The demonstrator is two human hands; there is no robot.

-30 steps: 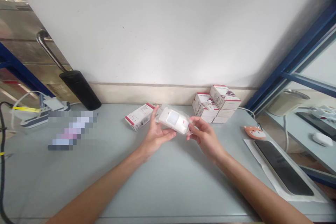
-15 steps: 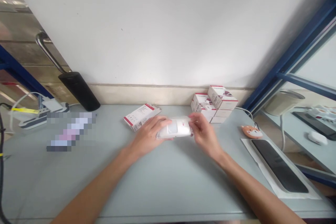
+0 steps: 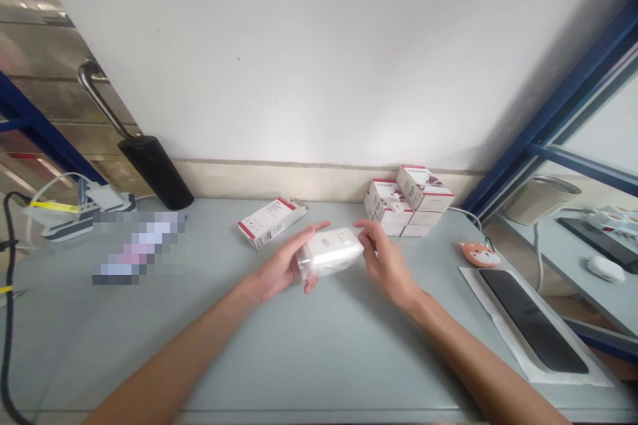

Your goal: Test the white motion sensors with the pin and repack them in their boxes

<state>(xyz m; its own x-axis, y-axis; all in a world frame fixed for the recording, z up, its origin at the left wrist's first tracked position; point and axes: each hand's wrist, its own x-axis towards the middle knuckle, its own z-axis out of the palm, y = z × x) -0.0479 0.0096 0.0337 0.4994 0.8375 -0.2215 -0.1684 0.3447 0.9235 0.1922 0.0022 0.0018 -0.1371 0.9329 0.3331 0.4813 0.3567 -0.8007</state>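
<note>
A white motion detector (image 3: 331,247) in a clear plastic bag is held above the table, its flat back face turned up. My left hand (image 3: 284,262) is closed around its left end, thumb along the far upper side and fingers beneath. At the right end, my right hand (image 3: 386,255) has its fingers bent, the fingertips against the detector's corner. Just behind the left hand lies a white and red carton (image 3: 272,220) with its end flap raised.
Several white and red boxes (image 3: 413,202) are stacked by the wall. To the right are an orange animal-faced case (image 3: 479,254) and a phone (image 3: 533,319) on white paper. A black cylinder (image 3: 157,172), a power strip (image 3: 90,218) and a blurred-out item (image 3: 139,246) are on the left.
The motion detector has been turned over: its lens side faced me before, and now its back shows. My left hand has shifted its hold around the left end. The carton stays put.
</note>
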